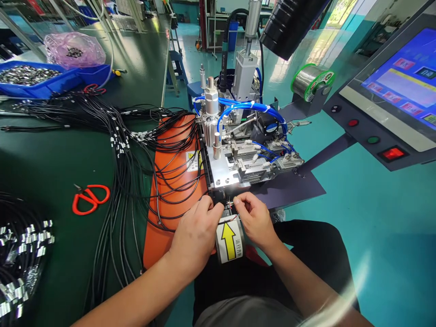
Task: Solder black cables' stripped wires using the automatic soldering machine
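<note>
My left hand [199, 229] is closed at the front edge of the soldering machine [235, 154], its thumb and forefinger pressed together. What it grips is hidden behind the fingers; a black cable runs in behind this hand. Opposite it, my right hand [255, 218] pinches at tiny thin wires [230, 204] that show between both hands, under the machine's bright light. Just below the fingertips is a round guide with a white label [221, 247] and a yellow arrow [229, 240]. Black cables [170, 168] loop across the orange plate [180, 131] left of the machine.
Red-handled scissors [91, 200] and cable bundles [116, 181] lie on the green table [68, 168]. Blue trays [30, 88] of metal parts stand farther back. Right are a solder spool [308, 77] and a control screen [405, 84]; a black tube [286, 32] overhangs.
</note>
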Motion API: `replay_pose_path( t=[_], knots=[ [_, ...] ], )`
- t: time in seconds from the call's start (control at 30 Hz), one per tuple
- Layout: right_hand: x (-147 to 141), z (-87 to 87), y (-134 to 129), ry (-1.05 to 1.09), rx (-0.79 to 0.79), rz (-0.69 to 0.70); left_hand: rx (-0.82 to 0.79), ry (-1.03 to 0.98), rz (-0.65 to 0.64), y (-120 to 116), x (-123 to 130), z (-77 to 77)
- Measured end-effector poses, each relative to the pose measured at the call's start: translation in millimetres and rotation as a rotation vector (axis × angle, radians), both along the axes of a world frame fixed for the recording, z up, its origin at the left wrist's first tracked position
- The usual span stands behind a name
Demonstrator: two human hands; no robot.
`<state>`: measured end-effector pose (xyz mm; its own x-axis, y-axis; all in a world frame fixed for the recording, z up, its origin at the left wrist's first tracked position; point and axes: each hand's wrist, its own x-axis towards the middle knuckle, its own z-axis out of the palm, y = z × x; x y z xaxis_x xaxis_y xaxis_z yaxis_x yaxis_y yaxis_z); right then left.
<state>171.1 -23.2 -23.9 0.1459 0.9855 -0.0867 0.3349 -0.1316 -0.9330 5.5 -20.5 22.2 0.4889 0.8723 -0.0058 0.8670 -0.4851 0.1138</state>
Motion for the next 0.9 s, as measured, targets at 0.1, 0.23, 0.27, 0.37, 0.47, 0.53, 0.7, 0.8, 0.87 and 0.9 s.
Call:
replay_pose_path(
  t=[0.1,0.23,0.27,0.37,0.47,0.53,0.7,0.8,0.87,0.9],
  knots=[
    [0,-0.7,0,-0.006,-0.008,0.001,0.002,-0.001,-0.002,-1,0,-1.3],
    [-1,-1.9,1,-0.015,-0.005,-0.009,0.037,0.004,-0.005,-1,-1,-5.2],
    [-1,-2.1,1,-0.017,-0.005,-0.011,0.052,0.005,-0.002,-1,-1,-6.0],
    [-1,-2.2,2,-0.031,-0.011,-0.007,0.093,0.003,-0.006,-1,-2,-7.6],
    [-1,-2.7,1,-0.046,-0.015,-0.004,0.113,-0.014,-0.031,1,-3,-8.3],
    [-2,-3.4,1,-0.052,-0.016,-0.007,0.117,-0.036,-0.048,2,-4,-8.5],
    [-3,-4.2,2,-0.087,0.013,-0.008,0.123,-0.059,-0.072,4,-5,-9.4],
    [-4,-3.5,3,-0.119,0.053,-0.007,0.137,-0.061,-0.086,4,-5,-11.5],
    [-4,-3.6,3,-0.134,0.071,-0.013,0.146,-0.062,-0.09,4,-5,-12.6],
    [-4,-4.0,3,-0.138,0.073,-0.017,0.148,-0.063,-0.092,4,-5,-12.7]
  ],
)
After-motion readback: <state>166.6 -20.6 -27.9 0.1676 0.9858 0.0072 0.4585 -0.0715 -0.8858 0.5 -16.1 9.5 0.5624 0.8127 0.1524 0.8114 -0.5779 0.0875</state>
